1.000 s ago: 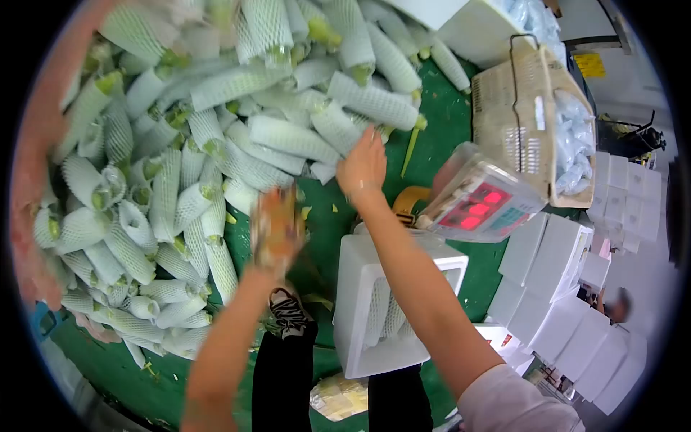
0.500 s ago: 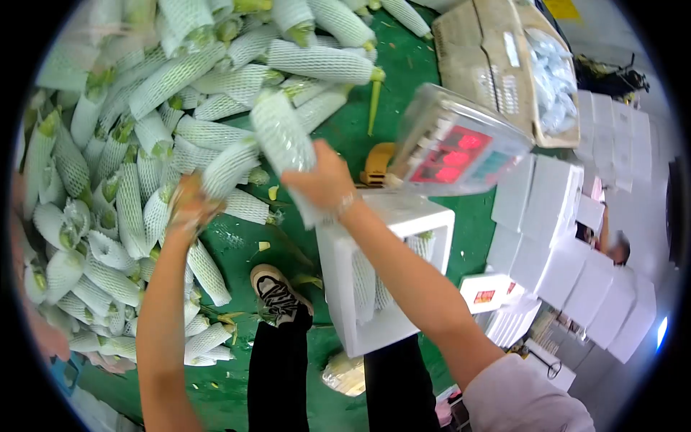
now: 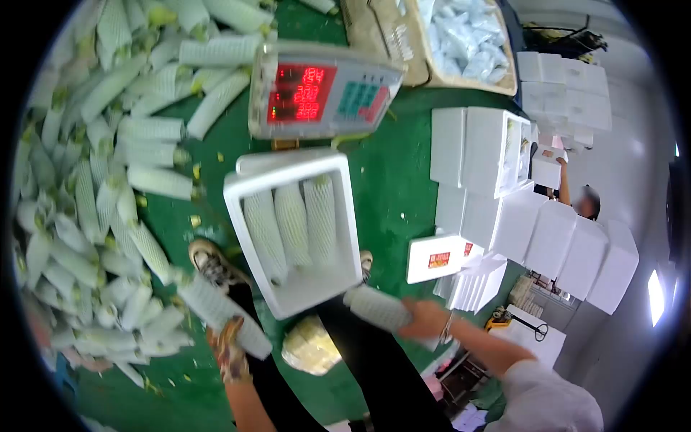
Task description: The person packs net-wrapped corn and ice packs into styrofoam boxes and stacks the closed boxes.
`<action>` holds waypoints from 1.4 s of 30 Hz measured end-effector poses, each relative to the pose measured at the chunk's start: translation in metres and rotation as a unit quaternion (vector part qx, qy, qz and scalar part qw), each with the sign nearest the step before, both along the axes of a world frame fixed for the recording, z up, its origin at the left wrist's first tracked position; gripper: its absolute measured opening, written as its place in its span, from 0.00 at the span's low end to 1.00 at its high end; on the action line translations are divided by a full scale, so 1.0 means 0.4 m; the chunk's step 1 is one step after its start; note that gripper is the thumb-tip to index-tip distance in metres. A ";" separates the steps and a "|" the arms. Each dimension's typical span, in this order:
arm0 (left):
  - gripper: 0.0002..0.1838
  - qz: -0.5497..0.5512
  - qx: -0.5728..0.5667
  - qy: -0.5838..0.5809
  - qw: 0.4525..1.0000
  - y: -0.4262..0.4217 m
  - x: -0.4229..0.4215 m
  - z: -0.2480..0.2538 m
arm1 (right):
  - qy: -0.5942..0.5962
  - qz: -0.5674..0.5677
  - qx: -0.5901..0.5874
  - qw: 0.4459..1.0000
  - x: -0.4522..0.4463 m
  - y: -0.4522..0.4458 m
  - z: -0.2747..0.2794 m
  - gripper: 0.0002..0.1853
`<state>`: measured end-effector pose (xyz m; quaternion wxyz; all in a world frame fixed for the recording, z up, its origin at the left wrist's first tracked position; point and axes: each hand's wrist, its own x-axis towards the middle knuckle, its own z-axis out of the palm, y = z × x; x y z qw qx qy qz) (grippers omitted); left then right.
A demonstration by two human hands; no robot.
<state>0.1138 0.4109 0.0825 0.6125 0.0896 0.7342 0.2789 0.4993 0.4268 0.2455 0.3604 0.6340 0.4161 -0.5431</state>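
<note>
My left hand [image 3: 229, 351], in what looks like a patterned glove, is closed around a long pale-green vegetable in a white foam net [image 3: 219, 309], held tilted left of the box. Closed on a second foam-netted vegetable [image 3: 376, 308] is my right hand [image 3: 426, 320], at the box's lower right. Between and beyond my hands stands an open white foam box [image 3: 353, 237]. Three netted vegetables [image 3: 291, 223] lie side by side in its far part; the near part of its floor is bare. The vegetables' exact kind is hard to tell under the nets.
A large pile of netted vegetables [image 3: 93, 209] covers the left floor. A scale display [image 3: 324, 93] with red digits stands beyond the box. A crate of bluish bags [image 3: 468, 36], stacked white boxes [image 3: 533, 223] and a person [image 3: 586, 205] are to the right. A yellowish bundle [image 3: 311, 345] lies near my feet.
Both hands have moved from the pile and box top down toward me, each with a netted vegetable. My view has shifted right, and the box's inside now shows fully.
</note>
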 end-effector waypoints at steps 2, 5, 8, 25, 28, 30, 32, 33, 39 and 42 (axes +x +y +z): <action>0.23 -0.149 -0.025 0.047 0.987 -0.028 0.064 0.031 | 0.060 0.064 0.047 0.995 0.077 0.004 -0.044 0.36; 0.33 0.045 0.029 -0.081 0.995 -0.172 0.083 -0.089 | 0.184 0.090 0.023 0.979 0.081 0.084 -0.190 0.34; 0.32 -0.020 0.014 -0.015 1.000 -0.145 0.130 -0.078 | 0.248 0.069 -0.122 0.959 0.001 0.140 -0.446 0.34; 0.29 0.144 0.182 -0.131 0.964 -0.141 0.022 -0.125 | 0.091 0.246 0.248 0.933 -0.158 -0.021 -0.372 0.21; 0.27 -0.011 0.072 -0.023 0.997 0.016 -0.075 -0.129 | 0.065 0.302 0.323 0.895 -0.157 -0.031 -0.507 0.13; 0.24 -0.191 0.139 0.102 0.966 0.111 -0.163 -0.198 | 0.035 0.316 0.382 0.868 -0.153 -0.034 -0.586 0.07; 0.18 -0.145 0.304 0.072 0.939 0.193 -0.367 -0.497 | 0.000 0.309 0.373 0.875 -0.167 -0.047 -0.613 0.08; 0.19 -0.206 0.304 0.171 0.914 0.324 -0.350 -0.475 | -0.024 0.295 0.353 0.887 -0.173 -0.060 -0.608 0.09; 0.25 -0.086 0.390 0.105 0.911 0.792 -0.669 -0.672 | -0.004 0.115 0.229 0.967 -0.284 -0.050 -0.318 0.25; 0.40 -0.379 0.231 0.692 0.570 0.845 -0.666 -0.567 | -0.012 -0.035 0.227 0.973 -0.219 0.030 -0.153 0.22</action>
